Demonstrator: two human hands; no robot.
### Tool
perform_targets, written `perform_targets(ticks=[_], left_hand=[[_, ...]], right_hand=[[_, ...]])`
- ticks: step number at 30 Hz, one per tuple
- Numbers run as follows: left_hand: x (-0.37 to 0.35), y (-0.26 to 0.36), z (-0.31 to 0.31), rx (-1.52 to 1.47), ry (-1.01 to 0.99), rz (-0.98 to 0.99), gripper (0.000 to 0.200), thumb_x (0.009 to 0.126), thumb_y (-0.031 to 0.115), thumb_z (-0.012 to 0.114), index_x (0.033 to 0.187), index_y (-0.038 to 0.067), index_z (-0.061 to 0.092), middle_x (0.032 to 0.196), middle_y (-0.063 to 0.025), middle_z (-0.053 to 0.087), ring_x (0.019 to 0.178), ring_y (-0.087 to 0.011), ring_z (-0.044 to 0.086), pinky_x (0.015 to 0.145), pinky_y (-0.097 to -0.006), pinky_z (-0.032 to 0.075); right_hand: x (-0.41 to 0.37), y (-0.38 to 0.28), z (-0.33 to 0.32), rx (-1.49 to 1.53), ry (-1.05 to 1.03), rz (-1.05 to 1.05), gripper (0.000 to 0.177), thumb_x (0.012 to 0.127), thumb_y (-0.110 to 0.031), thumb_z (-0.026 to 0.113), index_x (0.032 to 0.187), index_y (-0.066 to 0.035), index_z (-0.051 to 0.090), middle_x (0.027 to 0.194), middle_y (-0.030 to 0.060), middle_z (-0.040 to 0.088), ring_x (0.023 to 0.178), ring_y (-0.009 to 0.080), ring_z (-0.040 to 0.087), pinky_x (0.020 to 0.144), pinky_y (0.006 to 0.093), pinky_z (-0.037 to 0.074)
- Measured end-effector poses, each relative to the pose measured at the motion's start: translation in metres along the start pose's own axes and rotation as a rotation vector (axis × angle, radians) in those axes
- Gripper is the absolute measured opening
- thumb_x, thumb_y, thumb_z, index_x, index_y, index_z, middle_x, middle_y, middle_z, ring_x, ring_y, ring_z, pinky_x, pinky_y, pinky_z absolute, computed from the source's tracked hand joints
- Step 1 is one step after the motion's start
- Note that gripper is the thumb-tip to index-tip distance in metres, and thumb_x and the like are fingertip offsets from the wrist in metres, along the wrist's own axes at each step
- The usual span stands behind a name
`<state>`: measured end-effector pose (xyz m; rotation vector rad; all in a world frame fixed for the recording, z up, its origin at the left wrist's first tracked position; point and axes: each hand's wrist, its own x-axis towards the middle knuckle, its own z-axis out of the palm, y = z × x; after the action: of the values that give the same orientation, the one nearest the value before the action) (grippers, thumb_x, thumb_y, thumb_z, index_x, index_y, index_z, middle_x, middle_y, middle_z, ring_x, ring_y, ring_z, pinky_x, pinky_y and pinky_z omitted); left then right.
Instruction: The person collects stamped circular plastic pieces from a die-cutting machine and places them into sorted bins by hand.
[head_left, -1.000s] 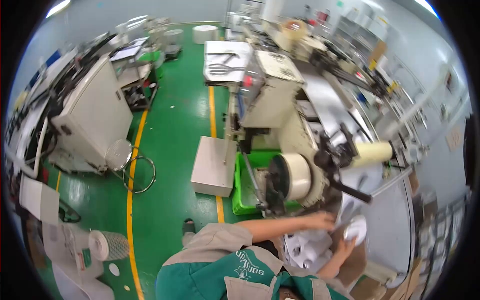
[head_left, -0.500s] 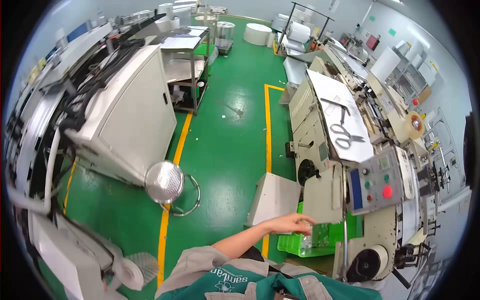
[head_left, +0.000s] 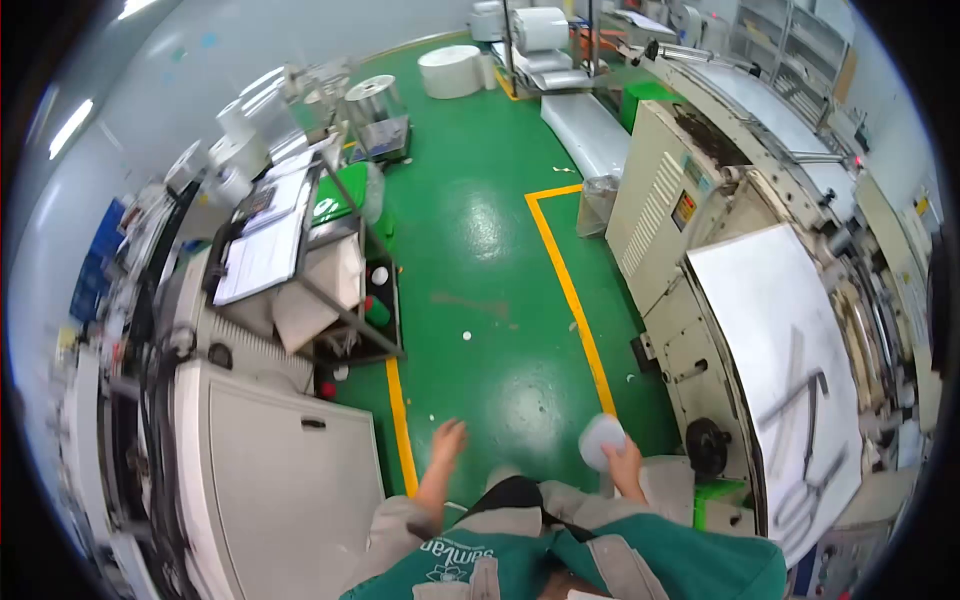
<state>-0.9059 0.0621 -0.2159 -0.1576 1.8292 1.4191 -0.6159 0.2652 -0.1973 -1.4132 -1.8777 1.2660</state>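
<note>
My right hand (head_left: 627,466) grips a round whitish disc (head_left: 602,443) by its edge, low in the view, over the green floor and beside the machine. Out in front of my body on the left, my left hand (head_left: 449,441) hangs over the floor near the yellow line; its fingers look curled, but blur hides whether anything is in them. Scissors (head_left: 812,492) and a black bent tool (head_left: 812,398) lie on the white sheet (head_left: 765,290) on top of the machine at the right.
A pale cabinet (head_left: 290,490) stands at the lower left, with a metal rack (head_left: 385,325) holding papers beyond it. Yellow lines (head_left: 572,290) run along the green floor (head_left: 480,370). Large white rolls (head_left: 450,72) stand at the back.
The view has moved forward along the aisle. The stool has left view. My right hand now shows with the disc; my left hand has moved from near the green crate to over the floor.
</note>
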Motion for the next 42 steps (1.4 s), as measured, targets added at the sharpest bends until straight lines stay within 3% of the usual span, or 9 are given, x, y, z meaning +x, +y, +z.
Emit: perform_targets(ticks=[5,9,13,18,27,33,38,40,42], left_hand=[[0.134,0.07,-0.125,1.206,0.163,0.455,0.034,0.078,0.021,0.059,0.106,0.002,0.053,0.088,-0.0063,0.06,0.077,-0.022,0.057,0.066,-0.0347,0.045],[0.351,0.257,-0.087,0.454,0.359,0.163,0.047,0.078,0.028,0.058,0.114,0.0,0.05,0.105,-0.0115,0.058,0.096,-0.0241,0.055,0.084,-0.0342,0.042],[0.666,0.531,0.139,0.454,0.04,0.454,0.05,0.08,0.031,0.057,0.113,-0.005,0.048,0.109,-0.0182,0.055,0.101,-0.0254,0.052,0.089,-0.0331,0.038],[0.704,0.837,0.413,0.13,-0.503,0.668,0.035,0.084,0.012,0.053,0.115,-0.003,0.048,0.114,-0.016,0.053,0.109,-0.0217,0.049,0.092,-0.0301,0.037],[1.051,0.841,0.38,0.574,0.199,0.186,0.028,0.082,0.01,0.054,0.106,-0.005,0.054,0.102,-0.0144,0.059,0.096,-0.0196,0.057,0.083,-0.029,0.044],[1.214,0.952,0.489,0.665,-0.03,0.106,0.027,0.084,0.012,0.053,0.106,-0.005,0.053,0.101,-0.0138,0.06,0.093,-0.0193,0.057,0.083,-0.0285,0.044],[1.252,1.023,0.593,0.792,-0.294,0.066,0.028,0.087,0.012,0.05,0.109,-0.006,0.05,0.106,-0.0153,0.058,0.099,-0.0202,0.056,0.087,-0.0288,0.043],[1.258,1.035,0.618,0.872,-0.34,0.061,0.028,0.087,0.012,0.05,0.108,-0.006,0.051,0.105,-0.0151,0.058,0.099,-0.0199,0.056,0.087,-0.0284,0.043],[1.271,1.044,0.641,1.077,-0.343,0.144,0.03,0.084,0.017,0.054,0.108,-0.002,0.053,0.102,-0.0148,0.06,0.097,-0.0213,0.058,0.083,-0.0298,0.045]], right_hand=[[0.272,-0.147,0.108,-0.202,-0.285,-0.075,0.034,0.07,-0.021,0.066,0.095,0.002,0.058,0.078,0.0199,0.061,0.073,0.0297,0.062,0.064,0.0351,0.047],[0.496,-0.201,0.186,-0.172,-0.27,-0.04,0.027,0.071,-0.014,0.065,0.091,0.001,0.057,0.078,0.0188,0.06,0.072,0.0317,0.06,0.062,0.0369,0.046],[0.723,-0.305,0.219,-0.416,-0.203,-0.17,0.02,0.072,-0.005,0.06,0.09,0.002,0.055,0.098,0.0215,0.056,0.085,0.036,0.056,0.072,0.0393,0.045],[1.146,-0.365,0.315,-0.829,0.12,-0.626,0.017,0.073,-0.006,0.052,0.085,0.005,0.056,0.122,0.0264,0.042,0.111,0.0397,0.042,0.093,0.0424,0.036],[1.69,-0.303,0.441,-1.799,-0.058,-0.381,0.042,0.077,-0.003,0.047,0.119,-0.002,0.049,0.14,0.0175,0.02,0.13,0.0346,0.014,0.107,0.0472,0.009],[1.75,-0.139,0.359,-1.494,-0.275,-0.297,0.011,0.074,-0.009,0.051,0.076,-0.005,0.06,0.069,0.0085,0.058,0.082,0.0236,0.056,0.089,0.0406,0.037],[1.565,-0.091,0.256,-1.429,-0.459,-0.022,0.016,0.076,-0.009,0.049,0.069,-0.011,0.063,0.07,0.0061,0.06,0.074,0.0214,0.058,0.09,0.0383,0.036],[1.447,-0.053,0.22,-1.449,-0.939,0.445,0.019,0.08,-0.018,0.049,0.085,-0.009,0.065,0.094,0.0094,0.061,0.094,0.0238,0.054,0.09,0.0428,0.034],[1.369,-0.031,0.195,-1.219,-0.597,1.147,0.036,0.083,-0.026,0.046,0.115,-0.015,0.054,0.122,0.0075,0.048,0.111,0.0305,0.043,0.085,0.052,0.033]])
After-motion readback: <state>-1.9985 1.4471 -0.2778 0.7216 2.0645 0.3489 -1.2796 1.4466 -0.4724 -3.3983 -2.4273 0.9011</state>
